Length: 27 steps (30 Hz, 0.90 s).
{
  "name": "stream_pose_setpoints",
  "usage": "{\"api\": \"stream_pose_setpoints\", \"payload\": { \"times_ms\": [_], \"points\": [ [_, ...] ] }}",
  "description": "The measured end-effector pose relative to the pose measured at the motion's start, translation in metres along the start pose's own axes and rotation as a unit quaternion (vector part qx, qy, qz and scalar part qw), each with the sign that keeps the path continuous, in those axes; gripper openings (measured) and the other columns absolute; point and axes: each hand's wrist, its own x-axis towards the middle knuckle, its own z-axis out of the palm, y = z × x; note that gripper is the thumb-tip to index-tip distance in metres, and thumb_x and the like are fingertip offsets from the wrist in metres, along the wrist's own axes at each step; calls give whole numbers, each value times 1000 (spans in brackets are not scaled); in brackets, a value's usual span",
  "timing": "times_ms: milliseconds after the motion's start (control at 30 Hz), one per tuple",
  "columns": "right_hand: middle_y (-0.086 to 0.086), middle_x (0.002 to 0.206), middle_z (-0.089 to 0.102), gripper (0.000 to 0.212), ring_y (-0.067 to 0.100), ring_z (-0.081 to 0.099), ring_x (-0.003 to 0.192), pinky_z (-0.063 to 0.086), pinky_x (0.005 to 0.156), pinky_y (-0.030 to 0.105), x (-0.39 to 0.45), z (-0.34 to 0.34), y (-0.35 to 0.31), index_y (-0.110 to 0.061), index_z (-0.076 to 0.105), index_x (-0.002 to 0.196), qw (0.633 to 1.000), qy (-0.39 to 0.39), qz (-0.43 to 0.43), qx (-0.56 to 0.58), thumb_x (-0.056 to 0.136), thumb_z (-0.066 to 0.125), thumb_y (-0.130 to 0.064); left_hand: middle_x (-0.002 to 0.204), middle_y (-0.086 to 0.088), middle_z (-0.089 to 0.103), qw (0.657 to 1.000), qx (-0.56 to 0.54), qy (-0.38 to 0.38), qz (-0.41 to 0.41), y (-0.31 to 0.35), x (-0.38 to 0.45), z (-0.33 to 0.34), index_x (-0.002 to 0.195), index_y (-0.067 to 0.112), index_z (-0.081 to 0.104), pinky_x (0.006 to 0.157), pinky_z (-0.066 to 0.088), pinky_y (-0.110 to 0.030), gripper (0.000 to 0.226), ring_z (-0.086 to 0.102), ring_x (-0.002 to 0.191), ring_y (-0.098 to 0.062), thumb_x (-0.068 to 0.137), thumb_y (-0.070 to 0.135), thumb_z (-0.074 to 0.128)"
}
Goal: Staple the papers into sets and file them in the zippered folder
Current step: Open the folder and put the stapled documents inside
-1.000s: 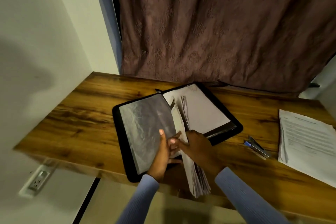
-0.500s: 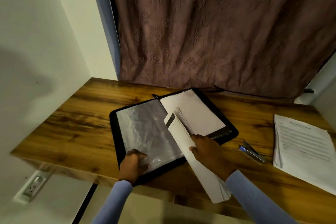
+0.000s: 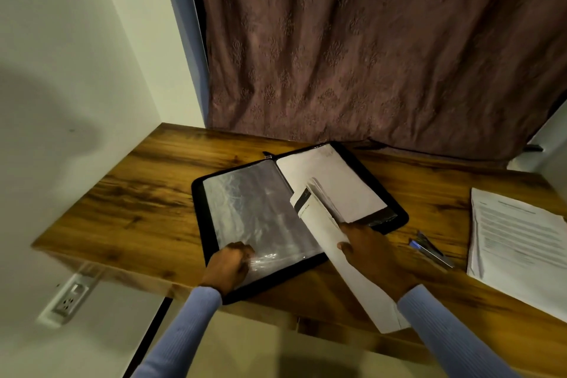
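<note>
- Right hand (image 3: pixel 372 250): curled round a set of papers (image 3: pixel 329 233), held tilted over the middle of the open folder (image 3: pixel 211 224), lower end past the desk edge.
- Left hand (image 3: pixel 228 264): pinching the near corner of a clear sleeve (image 3: pixel 257 215) on the folder's left half.
- Right of the folder: stapler (image 3: pixel 431 248), then a stack of printed sheets (image 3: pixel 518 239), both on the wooden desk (image 3: pixel 138 199).
- Behind the folder: curtain (image 3: pixel 368 55).

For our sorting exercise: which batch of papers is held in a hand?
The folded batch gripped by the right hand over the folder; the other stack lies untouched at the right.
</note>
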Motion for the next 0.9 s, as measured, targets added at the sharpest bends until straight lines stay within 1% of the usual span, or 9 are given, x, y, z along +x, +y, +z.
{"api": "stream_pose_setpoints", "payload": {
  "times_ms": [100, 200, 300, 367, 433, 500, 667, 800, 900],
  "points": [
    [5, 131, 53, 42, 20, 53, 118, 43, 95, 28, -2, -1, 2, -15, 40, 135, 1000, 3, 2, -6, 97, 43, -32, 111, -11, 63, 996, 80, 2, 26, 7, -3, -3, 124, 13, 45, 78, 48, -37, 36, 62, 99, -32, 88, 19, 48],
    [7, 132, 53, 43, 21, 52, 119, 42, 97, 28, -4, -2, 3, -13, 40, 136, 1000, 1, -3, -3, 97, 42, -32, 103, -16, 65, 994, 84, 32, 64, 7, -8, -7, 120, 7, 48, 70, 49, -39, 32, 63, 88, -37, 90, 18, 48],
    [7, 130, 54, 43, 21, 53, 118, 42, 95, 27, -5, 0, 6, -13, 41, 136, 1000, -7, -3, -2, 98, 42, -33, 98, -13, 65, 995, 40, 49, 76, -1, -10, -9, 114, 16, 51, 69, 49, -37, 28, 63, 85, -35, 87, 16, 47],
    [6, 128, 55, 43, 20, 54, 115, 43, 92, 27, -5, 4, 8, -15, 42, 135, 1000, -11, 2, 0, 97, 41, -35, 105, -7, 66, 996, 8, 32, 78, -2, -8, -6, 114, 23, 56, 74, 52, -34, 29, 65, 93, -31, 86, 25, 49],
    [5, 126, 57, 42, 20, 56, 112, 44, 90, 26, -5, 6, 9, -15, 44, 133, 1000, -12, 0, 1, 97, 41, -35, 121, -1, 60, 997, 44, -20, 66, 3, -5, -4, 118, 26, 59, 85, 50, -32, 37, 60, 107, -24, 85, 41, 56],
    [5, 127, 56, 41, 19, 56, 113, 44, 91, 26, -8, 6, 8, -15, 44, 134, 1000, -14, -9, 0, 97, 42, -34, 127, 1, 53, 994, 81, -67, 42, 8, -3, -1, 118, 24, 61, 93, 46, -30, 45, 54, 114, -22, 81, 49, 61],
    [5, 131, 53, 43, 19, 53, 118, 43, 94, 26, -12, 5, 9, -15, 40, 136, 1000, -10, -8, -9, 98, 41, -34, 119, -2, 61, 998, 45, -41, 29, 5, -3, 2, 105, 17, 67, 88, 47, -30, 26, 59, 106, -24, 91, 30, 48],
    [5, 132, 52, 43, 19, 52, 119, 42, 95, 25, -15, 4, 13, -14, 40, 136, 1000, 3, -11, -11, 98, 41, -33, 105, -7, 65, 1000, 3, 19, 14, 8, -6, -1, 103, 15, 58, 77, 47, -32, 23, 62, 94, -27, 96, 30, 42],
    [5, 135, 50, 45, 18, 50, 121, 40, 97, 23, -17, 4, 14, -15, 36, 139, 1000, 0, -5, -7, 98, 39, -34, 93, -11, 66, 999, -7, 50, 18, 15, -5, -7, 107, 15, 52, 70, 46, -33, 18, 63, 85, -30, 93, 23, 46]
  ]
}}
